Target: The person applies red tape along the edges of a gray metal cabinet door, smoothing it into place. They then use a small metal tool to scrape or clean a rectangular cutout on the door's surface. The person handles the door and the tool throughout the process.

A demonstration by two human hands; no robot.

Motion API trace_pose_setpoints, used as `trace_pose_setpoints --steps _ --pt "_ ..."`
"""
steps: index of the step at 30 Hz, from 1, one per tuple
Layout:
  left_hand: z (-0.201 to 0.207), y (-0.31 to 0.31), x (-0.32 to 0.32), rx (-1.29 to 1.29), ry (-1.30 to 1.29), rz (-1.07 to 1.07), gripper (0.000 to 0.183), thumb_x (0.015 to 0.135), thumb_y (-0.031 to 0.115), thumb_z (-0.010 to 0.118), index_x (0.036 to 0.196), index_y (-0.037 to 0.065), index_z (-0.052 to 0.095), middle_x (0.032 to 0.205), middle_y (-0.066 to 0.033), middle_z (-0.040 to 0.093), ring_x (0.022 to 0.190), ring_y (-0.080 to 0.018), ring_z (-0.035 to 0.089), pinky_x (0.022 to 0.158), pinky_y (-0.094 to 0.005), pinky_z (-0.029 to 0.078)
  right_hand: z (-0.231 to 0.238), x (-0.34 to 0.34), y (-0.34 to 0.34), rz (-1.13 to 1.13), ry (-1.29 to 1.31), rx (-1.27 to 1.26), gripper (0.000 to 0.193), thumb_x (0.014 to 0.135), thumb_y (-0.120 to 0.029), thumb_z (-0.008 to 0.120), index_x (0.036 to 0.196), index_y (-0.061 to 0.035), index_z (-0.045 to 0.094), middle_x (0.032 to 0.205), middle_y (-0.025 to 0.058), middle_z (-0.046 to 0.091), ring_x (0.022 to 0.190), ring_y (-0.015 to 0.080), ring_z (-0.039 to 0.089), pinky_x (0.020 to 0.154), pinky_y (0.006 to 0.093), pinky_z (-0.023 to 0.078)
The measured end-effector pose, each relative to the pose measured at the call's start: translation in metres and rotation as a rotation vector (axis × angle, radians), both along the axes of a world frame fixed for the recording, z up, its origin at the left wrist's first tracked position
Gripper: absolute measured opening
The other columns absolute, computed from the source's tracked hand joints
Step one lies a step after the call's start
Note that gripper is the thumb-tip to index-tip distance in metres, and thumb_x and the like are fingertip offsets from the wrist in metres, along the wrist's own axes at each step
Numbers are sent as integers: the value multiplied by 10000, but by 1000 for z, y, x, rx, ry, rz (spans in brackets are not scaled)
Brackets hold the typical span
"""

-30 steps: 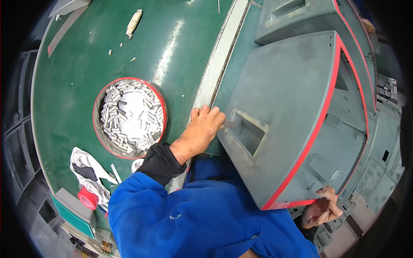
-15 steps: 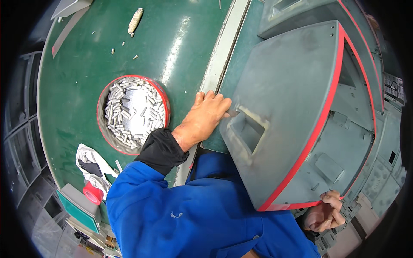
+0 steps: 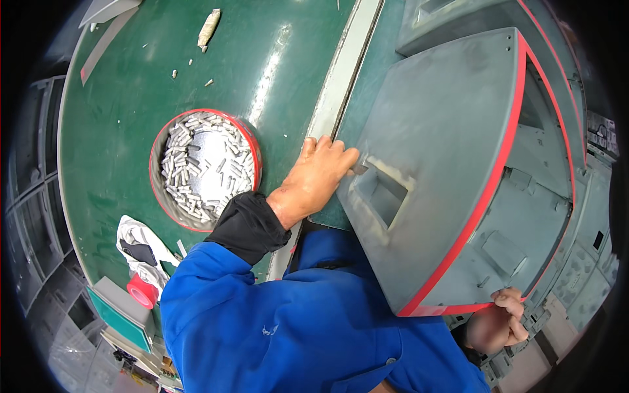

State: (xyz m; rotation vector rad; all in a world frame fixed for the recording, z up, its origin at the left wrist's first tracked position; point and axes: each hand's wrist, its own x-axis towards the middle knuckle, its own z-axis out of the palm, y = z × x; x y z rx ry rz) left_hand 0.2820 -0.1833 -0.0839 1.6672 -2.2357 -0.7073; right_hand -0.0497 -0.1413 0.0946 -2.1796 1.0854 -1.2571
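A large grey moulded panel with a red edge strip and a rectangular recess stands tilted in front of me. My left hand lies flat against its left edge beside the recess, fingers together, resting on the green table. My right hand grips the panel's lower red corner. Both arms wear blue sleeves, the left with a black cuff.
A round red-rimmed tin holding several small white cylinders sits on the table left of my left hand. A crumpled white cloth and a red tape roll lie near the table edge. More grey panels stand behind.
The view has shifted slightly; my left hand has slid along the panel's left edge toward the recess. My right hand keeps its hold on the lower corner.
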Motion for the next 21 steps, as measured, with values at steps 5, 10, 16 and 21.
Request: trace_pose_setpoints --steps 5,10,16,21 --pt "-3 -5 1 -30 -32 -19 136 872 146 551 940 79 455 885 -94 487 903 -297 481 808 -434 349 0 4 -1 31 -48 -8 265 881 -245 318 1075 -83 397 867 196 559 699 262 443 600 364 374" --pt "-3 -3 2 -6 -47 -43 146 869 145 556 950 79 454 902 -95 494 914 -295 481 824 -431 347 0 7 -4 21 -57 -6 272 880 -250 320 1073 -79 405 865 193 560 691 260 445 598 361 372" --pt "3 -4 0 71 -98 -74 160 861 135 562 969 80 457 918 -98 501 920 -295 484 832 -436 349 -1 5 -2 16 -62 -26 269 885 -253 316 1074 -83 402 860 194 558 680 259 443 598 359 372" --pt "1 -6 0 -7 -136 -56 168 854 142 572 961 85 456 916 -99 503 923 -299 487 827 -437 351 -2 3 -2 25 -86 -16 271 899 -277 317 1069 -83 400 861 194 556 676 259 445 599 361 372"
